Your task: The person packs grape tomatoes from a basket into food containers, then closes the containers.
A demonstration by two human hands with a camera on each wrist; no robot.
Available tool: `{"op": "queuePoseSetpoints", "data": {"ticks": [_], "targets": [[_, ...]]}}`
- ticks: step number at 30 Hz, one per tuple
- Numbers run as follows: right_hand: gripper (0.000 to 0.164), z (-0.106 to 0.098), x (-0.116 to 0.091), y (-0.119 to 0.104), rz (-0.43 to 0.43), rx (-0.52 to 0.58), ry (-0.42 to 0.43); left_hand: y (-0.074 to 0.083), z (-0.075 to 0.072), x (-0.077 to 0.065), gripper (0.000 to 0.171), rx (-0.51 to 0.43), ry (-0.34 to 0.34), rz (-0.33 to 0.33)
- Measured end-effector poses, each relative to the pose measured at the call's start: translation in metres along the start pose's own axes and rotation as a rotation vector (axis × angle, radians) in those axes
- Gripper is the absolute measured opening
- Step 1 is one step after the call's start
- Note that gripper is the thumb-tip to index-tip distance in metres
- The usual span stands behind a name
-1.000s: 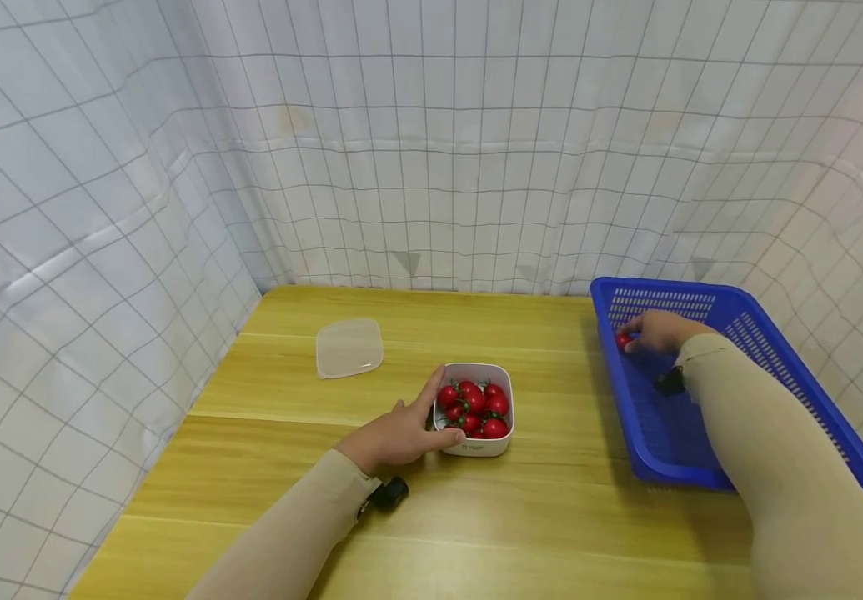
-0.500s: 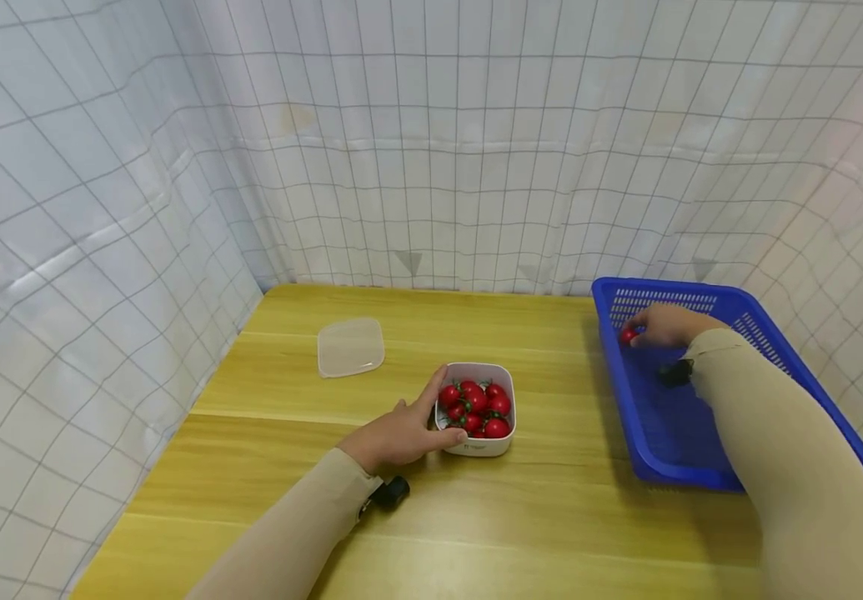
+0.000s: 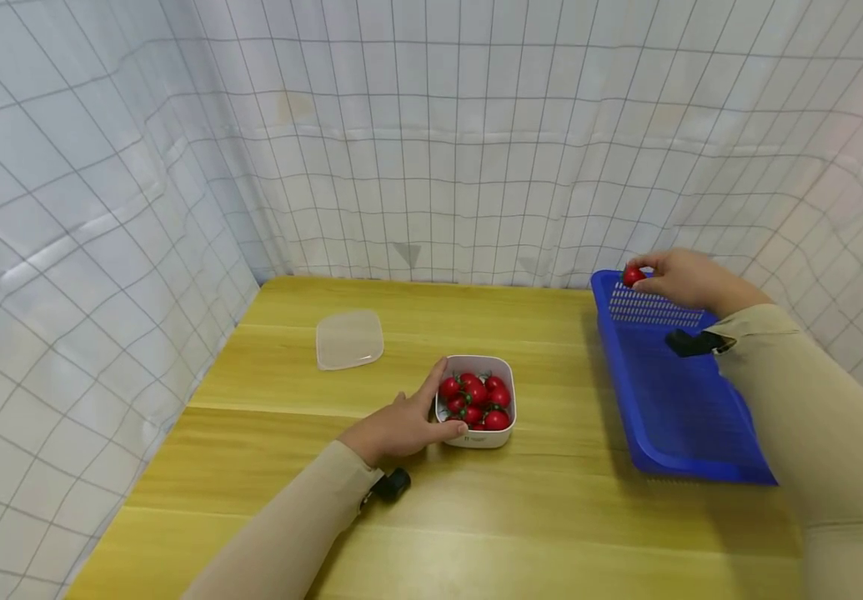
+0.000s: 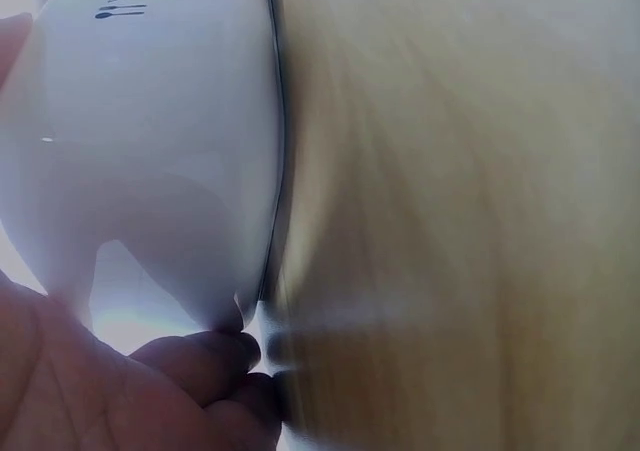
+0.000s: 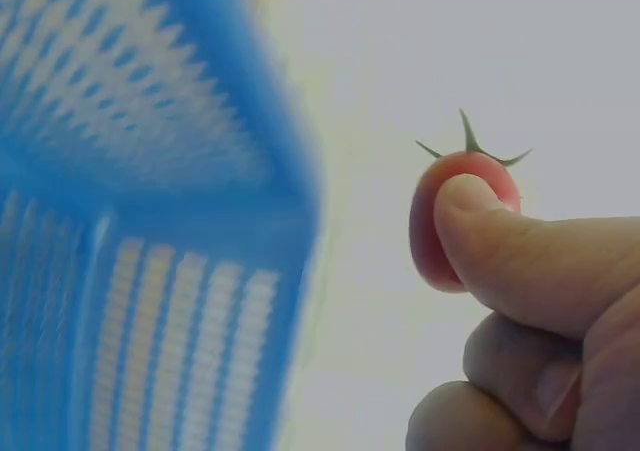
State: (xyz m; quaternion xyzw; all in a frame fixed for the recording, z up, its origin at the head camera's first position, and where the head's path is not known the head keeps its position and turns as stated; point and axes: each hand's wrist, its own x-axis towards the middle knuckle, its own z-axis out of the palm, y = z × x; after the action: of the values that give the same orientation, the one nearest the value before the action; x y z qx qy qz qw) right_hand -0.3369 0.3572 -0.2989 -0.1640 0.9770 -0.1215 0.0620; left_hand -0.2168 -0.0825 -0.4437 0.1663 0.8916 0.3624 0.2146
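In the head view my right hand [image 3: 689,279] pinches a small red tomato [image 3: 633,276] between thumb and fingers, above the far left corner of the blue basket [image 3: 629,408]. The right wrist view shows the thumb pressed on this tomato [image 5: 428,221], its green stem leaves pointing up. My left hand [image 3: 404,421] grips the left side of a square white container [image 3: 487,439], thumb over the front rim, a finger along the left rim. Several red tomatoes [image 3: 474,392] with green stems lie in it. The left wrist view shows curled fingers against the container's wall [image 4: 150,151].
A translucent square lid [image 3: 350,340] lies on the wooden table [image 3: 551,517], behind and left of the container. A white gridded curtain [image 3: 431,150] hangs behind the table and at both sides. The blue basket's bottom shows bare plastic.
My right hand has risen from inside the blue basket to above its far rim, lifting the tomato. The left hand and the container keep their place.
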Motion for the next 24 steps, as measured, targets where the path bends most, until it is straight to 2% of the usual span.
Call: {"op": "queuePoseSetpoints", "data": {"ticks": [5,8,13,17,24], "targets": [[0.036,0.003,0.001,-0.05,-0.064,0.018,-0.008,0.001,-0.001,0.0,0.108,0.006,-0.003,-0.005],[0.041,0.017,0.007,-0.081,-0.122,0.043,-0.054,0.001,-0.001,0.0,0.109,0.011,-0.005,-0.006],[0.037,0.049,0.014,-0.122,-0.26,0.034,-0.161,0.0,0.0,0.0,0.109,0.017,-0.014,-0.002],[0.029,0.069,0.014,-0.144,-0.33,0.023,-0.238,0.001,-0.001,0.0,0.11,0.016,-0.015,0.005],[0.029,0.087,0.011,-0.163,-0.368,-0.018,-0.263,0.004,-0.002,-0.002,0.11,0.041,-0.014,-0.02]]}}
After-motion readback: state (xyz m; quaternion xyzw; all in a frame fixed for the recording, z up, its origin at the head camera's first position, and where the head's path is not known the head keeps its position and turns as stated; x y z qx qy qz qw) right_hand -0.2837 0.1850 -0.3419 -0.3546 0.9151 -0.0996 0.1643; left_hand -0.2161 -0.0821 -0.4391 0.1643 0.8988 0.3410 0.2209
